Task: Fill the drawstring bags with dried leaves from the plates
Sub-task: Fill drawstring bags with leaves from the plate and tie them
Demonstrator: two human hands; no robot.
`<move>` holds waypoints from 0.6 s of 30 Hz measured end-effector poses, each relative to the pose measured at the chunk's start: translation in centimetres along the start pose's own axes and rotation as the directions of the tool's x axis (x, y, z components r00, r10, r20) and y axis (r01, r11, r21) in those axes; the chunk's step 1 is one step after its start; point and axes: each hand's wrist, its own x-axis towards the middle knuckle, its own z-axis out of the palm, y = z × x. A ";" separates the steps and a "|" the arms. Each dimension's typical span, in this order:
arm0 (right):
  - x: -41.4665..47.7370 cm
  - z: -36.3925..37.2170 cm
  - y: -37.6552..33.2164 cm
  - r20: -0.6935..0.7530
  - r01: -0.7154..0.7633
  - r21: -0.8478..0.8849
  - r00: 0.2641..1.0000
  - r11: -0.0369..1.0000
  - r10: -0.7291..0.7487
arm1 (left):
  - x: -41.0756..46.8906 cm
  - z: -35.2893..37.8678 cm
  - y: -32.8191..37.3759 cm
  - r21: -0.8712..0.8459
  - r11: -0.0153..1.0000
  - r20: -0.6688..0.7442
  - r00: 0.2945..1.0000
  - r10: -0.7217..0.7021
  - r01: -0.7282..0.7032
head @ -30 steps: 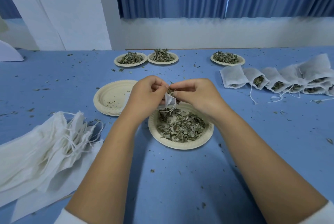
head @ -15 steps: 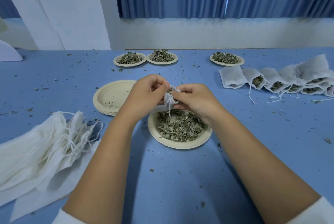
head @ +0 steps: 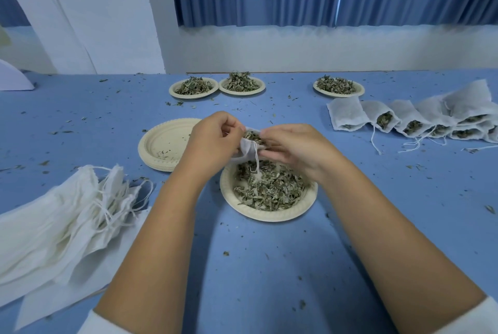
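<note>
Over the last second the two hands have drawn closer together and the small white drawstring bag [head: 249, 146] has come up a little. It now hangs just above the far edge of the near plate [head: 272, 217]. The left hand [head: 213, 139] has its fingers curled round the cloth on one side. The right hand [head: 296, 149] pinches the mouth on the other, so the opening gapes and green flakes show inside. The drawstring [head: 256, 162] dangles down toward the dried leaves [head: 269, 188] heaped on that plate.

From where I stand, the bag looks limp and feather-light, thin mesh that collapses unless both sides of the hem are held apart, so the hem is the place to keep hold of it. The leaves look brittle and crumbly and are best taken in loose pinches. Right of the plate and further back lies a row of filled bags [head: 404, 120]. To its left sits a pile of empty bags [head: 67, 207].
</note>
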 end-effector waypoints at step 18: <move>-1.6 1.1 0.4 0.242 0.458 -0.753 0.861 0.473 -0.448 | 0.1 -0.1 -0.2 -0.063 0.998 0.018 1.000 0.001 0.000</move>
